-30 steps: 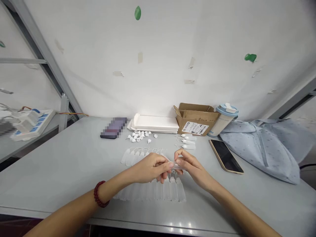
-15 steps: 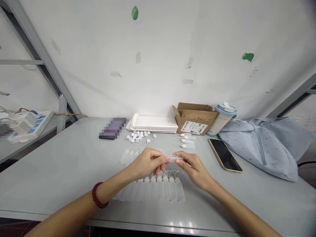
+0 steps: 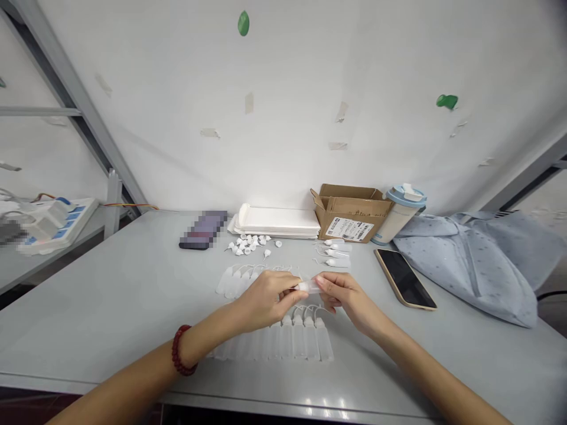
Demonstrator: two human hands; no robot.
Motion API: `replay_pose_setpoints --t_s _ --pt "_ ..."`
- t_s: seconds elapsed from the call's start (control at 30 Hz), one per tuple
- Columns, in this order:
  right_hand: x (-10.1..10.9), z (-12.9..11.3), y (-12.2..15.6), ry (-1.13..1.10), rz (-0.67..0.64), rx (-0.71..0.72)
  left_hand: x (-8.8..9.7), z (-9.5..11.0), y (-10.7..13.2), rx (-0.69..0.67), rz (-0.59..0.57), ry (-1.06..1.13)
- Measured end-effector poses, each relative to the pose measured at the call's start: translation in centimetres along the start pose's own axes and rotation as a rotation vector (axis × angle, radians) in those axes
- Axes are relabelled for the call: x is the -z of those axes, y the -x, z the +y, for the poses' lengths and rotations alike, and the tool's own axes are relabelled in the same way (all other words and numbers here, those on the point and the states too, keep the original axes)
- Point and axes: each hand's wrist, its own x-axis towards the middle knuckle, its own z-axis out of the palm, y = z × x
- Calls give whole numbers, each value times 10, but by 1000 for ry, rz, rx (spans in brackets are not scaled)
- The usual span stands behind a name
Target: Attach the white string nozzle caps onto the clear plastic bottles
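Note:
Between my two hands a small translucent plastic squeeze bottle (image 3: 314, 287) lies level above the table. My left hand (image 3: 269, 299) pinches the white cap (image 3: 303, 287) at its left end. The fingers of my right hand (image 3: 343, 292) are closed around the bottle's body. Just below, a row of similar squeeze bottles (image 3: 298, 342) lies side by side, partly covered by my left forearm. Another row of bottles (image 3: 231, 281) lies behind my left hand, which hides part of it. Loose white caps (image 3: 248, 243) are heaped farther back.
Three capped bottles (image 3: 339, 263) lie before an open cardboard box (image 3: 354, 212). White flat packets (image 3: 277, 220) are stacked beside it. A tumbler (image 3: 394, 218), a phone (image 3: 405, 279) and blue fabric (image 3: 465, 265) stand or lie right. A pixelated dark object (image 3: 204, 230) lies back left.
My left hand has turned and now grips the bottle's left end, where a white cap shows. Both hands have shifted slightly; the right-hand fingers have moved a little along the bottle.

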Motion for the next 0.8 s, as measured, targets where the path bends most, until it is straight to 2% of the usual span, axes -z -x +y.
replay_pose_setpoints --t_s 0.13,0.23,0.37,0.5,0.6,0.8 --pt "-3 -4 5 333 94 176 4 3 -2 305 -97 281" --pt "-5 -4 8 488 106 319 6 3 -2 409 -101 405" --pt "-6 -1 9 568 146 444 7 3 -4 429 -97 458" --pt "-4 0 9 622 200 492 9 6 -5 397 -112 421" --pt "-3 -2 9 626 195 469 10 7 -5 371 -138 406" --pt "-6 -4 11 548 164 350 10 10 -3 345 -109 277"
